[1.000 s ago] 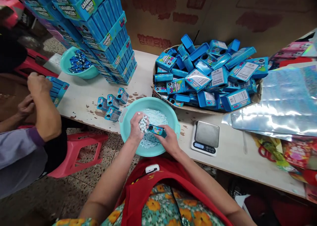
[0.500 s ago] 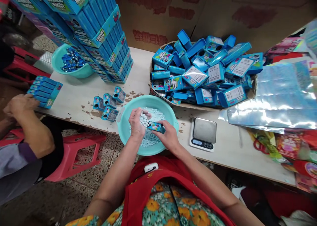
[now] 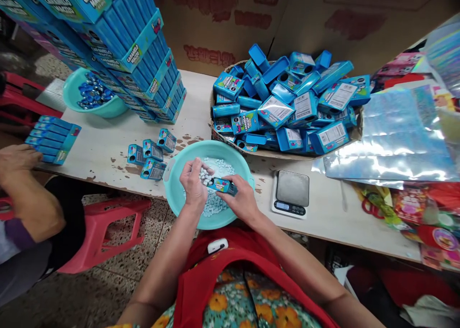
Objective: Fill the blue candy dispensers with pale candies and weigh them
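My left hand is cupped around a heap of small pale candies, above a turquoise basin. In my right hand is a small blue candy box, gripped between thumb and fingers and lying on its side. The box's left end touches or nearly touches the heap; its opening is hard to make out there. More loose candies cover the bottom of the basin below both hands.
Several blue boxes stand left of the basin. Behind it, a cardboard tray overflows with boxes. A digital scale sits to the right. At left are tall stacked displays, a second basin and a co-worker's hand.
The view has shifted a little, so the table's things appear further left. My hands still hold the candies and the box close together. The co-worker's hand has moved slightly left.
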